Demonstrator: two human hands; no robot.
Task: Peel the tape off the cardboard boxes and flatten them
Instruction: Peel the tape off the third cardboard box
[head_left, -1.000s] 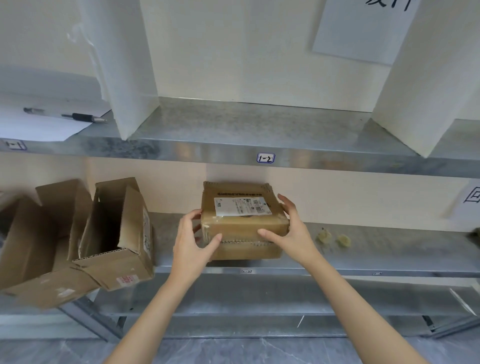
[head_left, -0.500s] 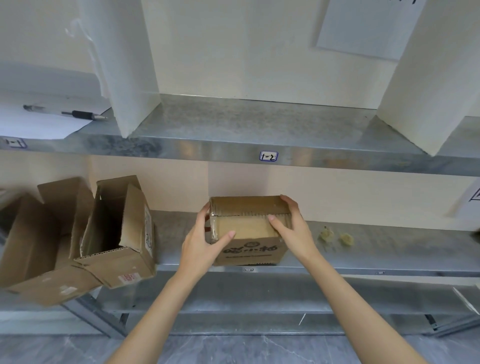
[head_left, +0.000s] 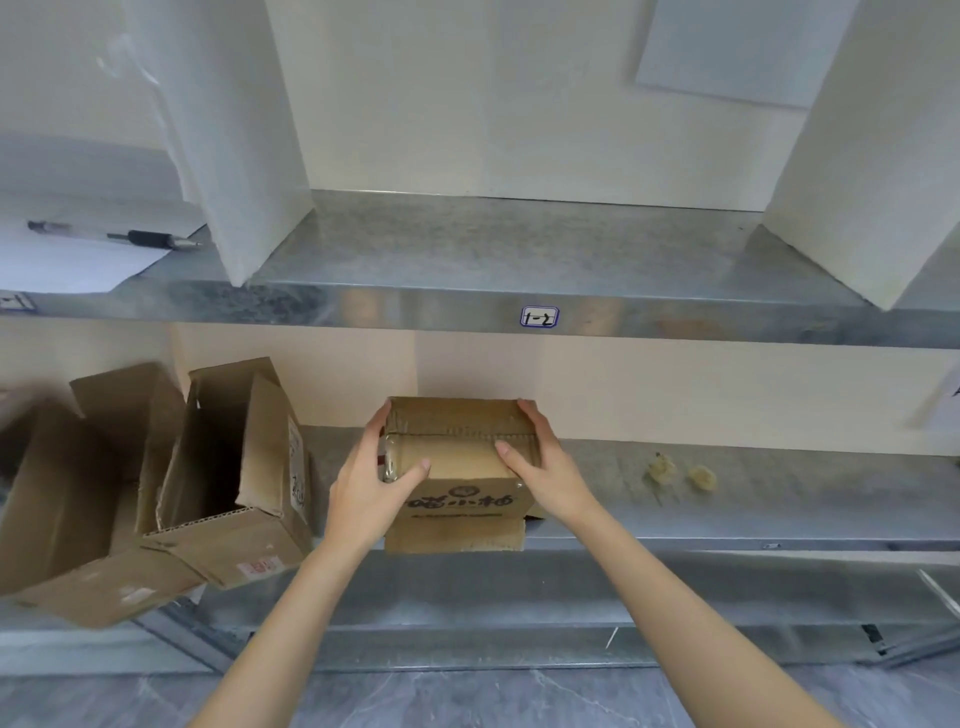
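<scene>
**Small taped box held at the middle shelf**

1. Shelving: a metal upper shelf sits above a metal middle shelf.
2. Opened boxes: two empty cartons lie tipped at the left end of the middle shelf, flaps spread.
3. Small box: at the front edge of the middle shelf, centre of view. Its printed face is toward the camera, and a flap hangs below that face. Clear tape wraps its left corner.
4. Left hand: fingers curled round the box's left side, thumb pressed on the near face.
5. Right hand: grips the right side the same way.
6. Two crumpled tape wads lie on the shelf, right of the box.
7. A pen rests on the paper, upper left.
</scene>
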